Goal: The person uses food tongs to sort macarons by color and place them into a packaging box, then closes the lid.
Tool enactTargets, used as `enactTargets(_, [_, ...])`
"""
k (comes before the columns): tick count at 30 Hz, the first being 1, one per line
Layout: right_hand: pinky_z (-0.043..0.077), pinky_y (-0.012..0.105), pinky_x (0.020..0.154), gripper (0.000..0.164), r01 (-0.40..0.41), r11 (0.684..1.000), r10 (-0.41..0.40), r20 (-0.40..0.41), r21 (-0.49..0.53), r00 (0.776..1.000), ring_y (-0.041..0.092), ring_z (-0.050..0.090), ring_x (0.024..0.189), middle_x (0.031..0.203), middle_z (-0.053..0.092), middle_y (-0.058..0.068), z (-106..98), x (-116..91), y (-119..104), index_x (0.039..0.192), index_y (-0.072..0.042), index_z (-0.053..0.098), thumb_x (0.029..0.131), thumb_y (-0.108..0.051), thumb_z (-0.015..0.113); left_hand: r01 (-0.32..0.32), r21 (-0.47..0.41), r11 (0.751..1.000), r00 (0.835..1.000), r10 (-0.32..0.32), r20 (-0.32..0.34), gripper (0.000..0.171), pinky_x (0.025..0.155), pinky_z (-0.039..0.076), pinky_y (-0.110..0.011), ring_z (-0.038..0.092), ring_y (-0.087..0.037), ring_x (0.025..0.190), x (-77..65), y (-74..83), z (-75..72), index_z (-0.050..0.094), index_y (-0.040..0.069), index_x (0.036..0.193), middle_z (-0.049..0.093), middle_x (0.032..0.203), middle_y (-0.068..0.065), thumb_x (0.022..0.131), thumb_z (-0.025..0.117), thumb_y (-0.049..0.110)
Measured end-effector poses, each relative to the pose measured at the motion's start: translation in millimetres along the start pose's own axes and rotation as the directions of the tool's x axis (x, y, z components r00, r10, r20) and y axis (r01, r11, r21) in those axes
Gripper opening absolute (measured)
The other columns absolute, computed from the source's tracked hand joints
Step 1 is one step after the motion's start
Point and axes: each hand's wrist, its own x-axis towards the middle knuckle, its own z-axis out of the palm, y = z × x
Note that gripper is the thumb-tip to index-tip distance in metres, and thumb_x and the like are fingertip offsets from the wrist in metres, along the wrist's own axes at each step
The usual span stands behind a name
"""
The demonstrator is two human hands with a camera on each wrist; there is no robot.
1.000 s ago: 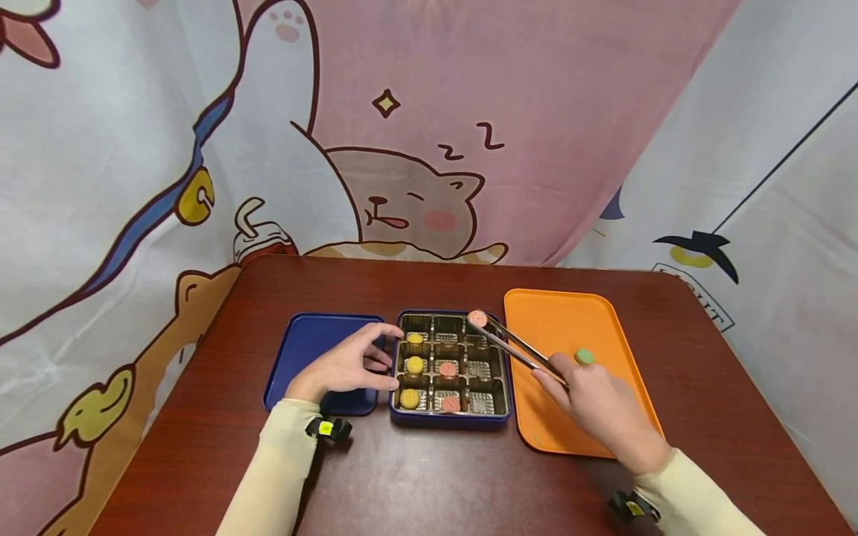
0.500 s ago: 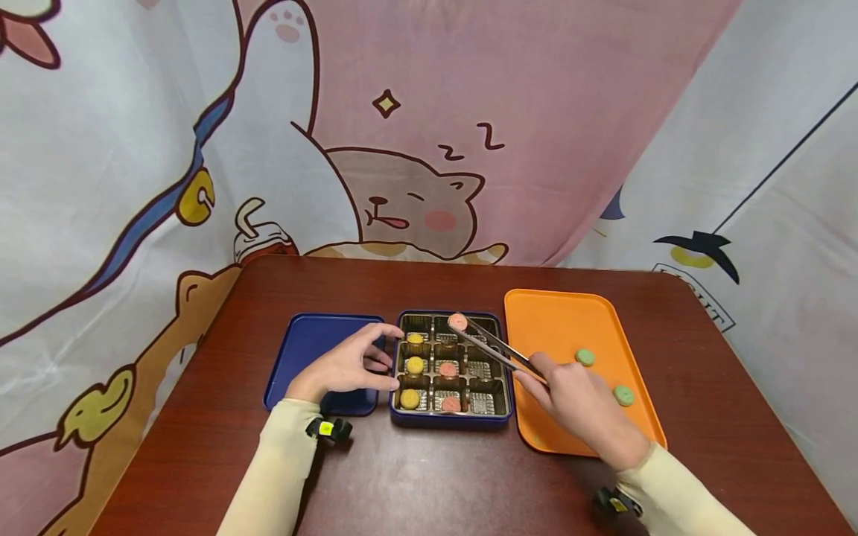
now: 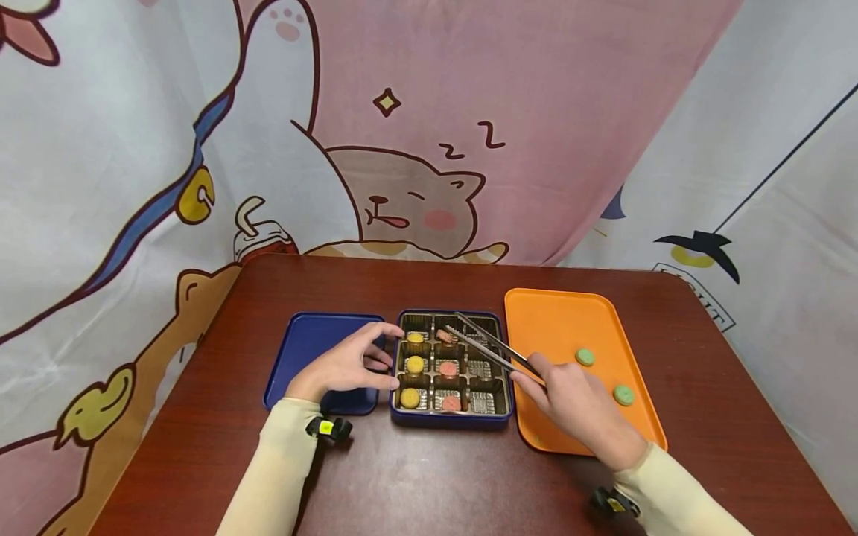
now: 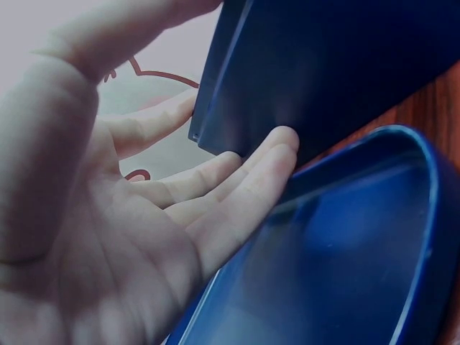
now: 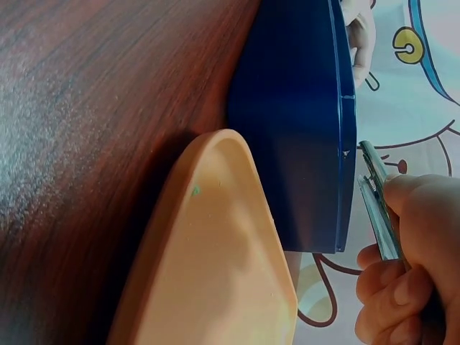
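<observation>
My right hand (image 3: 576, 398) grips metal tongs (image 3: 492, 344) near their handle end. The tips are spread apart over the back row of a blue tin (image 3: 450, 421) with a compartment insert. By those tips, a pink cookie (image 3: 445, 336) leans in the back middle compartment. Pink cookies (image 3: 447, 369) also lie in the two middle-column compartments nearer me. Yellow cookies (image 3: 415, 365) sit in the left column, one per compartment. My left hand (image 3: 345, 365) rests against the tin's left side, thumb and fingers spread. In the left wrist view, its fairly straight fingers touch the tin's wall (image 4: 345, 65).
A blue lid (image 3: 308, 335) lies left of the tin, partly under my left hand. To the right is an orange tray (image 3: 550, 313) bearing two green cookies (image 3: 623, 394). A printed curtain (image 3: 570, 112) hangs behind the brown table (image 3: 415, 476).
My right hand carried the pink cookie leftward over the tin, then the tongs spread and released it into the back middle compartment. My left hand has stayed in place.
</observation>
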Motion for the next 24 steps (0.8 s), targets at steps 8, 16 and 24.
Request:
enactTargets(8, [0.029, 0.027, 0.037, 0.036, 0.004, 1.000, -0.004, -0.011, 0.002, 1.000, 0.008, 0.035, 0.041, 0.052, 0.035, -0.009, 0.4, -1.0, 0.9, 0.086, -0.016, 0.053, 0.104, -0.043, 0.067, 0.007, 0.011, 1.000, 1.000, -0.007, -0.001, 0.083, 0.098, 0.057, -0.043, 0.069, -0.023, 0.111, 0.5, -0.4, -0.4, 0.049, 0.018, 0.152, 0.043, 0.157, -0.004, 0.083, 0.093, 0.028])
enactTargets(16, [0.028, 0.025, 0.037, 0.035, 0.016, 1.000, -0.016, 0.009, 0.007, 1.000, 0.006, 0.034, 0.042, 0.054, 0.035, -0.010, -0.1, -2.7, 0.0, 0.088, -0.017, 0.053, 0.104, -0.045, 0.066, -0.006, 0.001, 1.000, 1.000, 0.006, -0.001, 0.080, 0.099, 0.057, -0.048, 0.069, -0.026, 0.112, 0.3, -0.6, -0.7, 0.049, 0.017, 0.151, 0.043, 0.158, -0.008, 0.084, 0.092, 0.028])
enactTargets(24, [0.029, 0.026, 0.037, 0.033, -0.008, 1.000, 0.008, -0.002, 0.008, 1.000, 0.008, 0.034, 0.042, 0.053, 0.034, -0.010, -5.1, -6.1, 1.6, 0.088, -0.017, 0.055, 0.104, -0.043, 0.067, 0.005, 0.006, 1.000, 1.000, -0.005, 0.000, 0.082, 0.099, 0.057, -0.044, 0.069, -0.022, 0.111, 0.8, -1.8, -0.4, 0.049, 0.019, 0.151, 0.042, 0.157, -0.005, 0.083, 0.092, 0.030])
